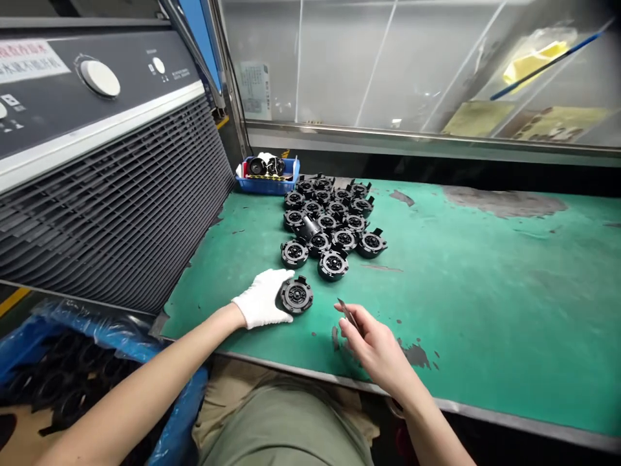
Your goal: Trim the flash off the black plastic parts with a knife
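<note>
In a white glove, my left hand (265, 299) grips a round black plastic part (297, 295) by its left side, low over the green mat or resting on it. The part has a ribbed, ringed face turned up and a small tab at its far edge. My bare right hand (369, 336), to the right of the part and apart from it, is closed around a small knife (348, 313) whose pointed dark blade sticks out toward the upper left. Just beyond both hands lie several similar round black parts (332, 264) in a loose cluster.
A blue basket (268, 186) with black parts stands at the far left of the green table mat (466, 291). Left of it is a grey machine with a slatted grille (116, 200). Below left, a blue-lined bin (169, 427) holds many black parts. A glass panel (349, 65) rises behind.
</note>
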The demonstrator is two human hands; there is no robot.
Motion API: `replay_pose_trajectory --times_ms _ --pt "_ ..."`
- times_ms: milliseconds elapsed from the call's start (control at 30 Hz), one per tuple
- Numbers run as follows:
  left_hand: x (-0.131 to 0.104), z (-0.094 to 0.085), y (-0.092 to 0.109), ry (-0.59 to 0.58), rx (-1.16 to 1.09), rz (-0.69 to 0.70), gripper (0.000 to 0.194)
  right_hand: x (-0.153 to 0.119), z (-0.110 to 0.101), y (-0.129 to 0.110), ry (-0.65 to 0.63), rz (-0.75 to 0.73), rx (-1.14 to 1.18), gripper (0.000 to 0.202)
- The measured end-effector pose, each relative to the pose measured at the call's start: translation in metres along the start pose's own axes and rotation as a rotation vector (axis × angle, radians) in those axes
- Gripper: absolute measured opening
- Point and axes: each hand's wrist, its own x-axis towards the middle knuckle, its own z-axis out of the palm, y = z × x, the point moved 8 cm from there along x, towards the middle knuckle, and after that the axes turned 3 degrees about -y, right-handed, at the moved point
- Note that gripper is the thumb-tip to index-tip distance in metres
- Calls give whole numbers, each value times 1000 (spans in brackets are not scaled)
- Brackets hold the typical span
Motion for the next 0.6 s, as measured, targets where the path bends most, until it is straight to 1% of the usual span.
replay_pose_trajectory --times_ms 67,100,200,267,300,333,367,467,533,600 --pt "-18 9 -7 83 11 -112 119 5 -8 12 15 4 -34 48" --pt "-28 13 -7 127 14 -164 122 7 -11 19 33 8 -52 47" --pt "-49 31 5 267 22 -305 124 14 -18 37 107 -27 -110 46" --pt "-52 38 14 410 19 -406 125 17 -18 44 134 -68 -136 45" --pt "-50 40 17 468 12 -446 124 19 -16 46 129 -81 -142 45" --pt "-45 41 19 493 -2 -466 121 21 -14 47 110 -90 -145 46" --pt "-38 41 21 494 -18 -464 117 23 -12 47 88 -100 -150 46" --pt "-17 35 25 375 -68 -356 107 25 -12 43 39 -129 -173 48" --pt "-13 31 24 298 -92 -289 107 26 -16 42 40 -127 -189 49" --pt "-13 31 22 257 -103 -259 110 28 -21 41 48 -112 -197 49"
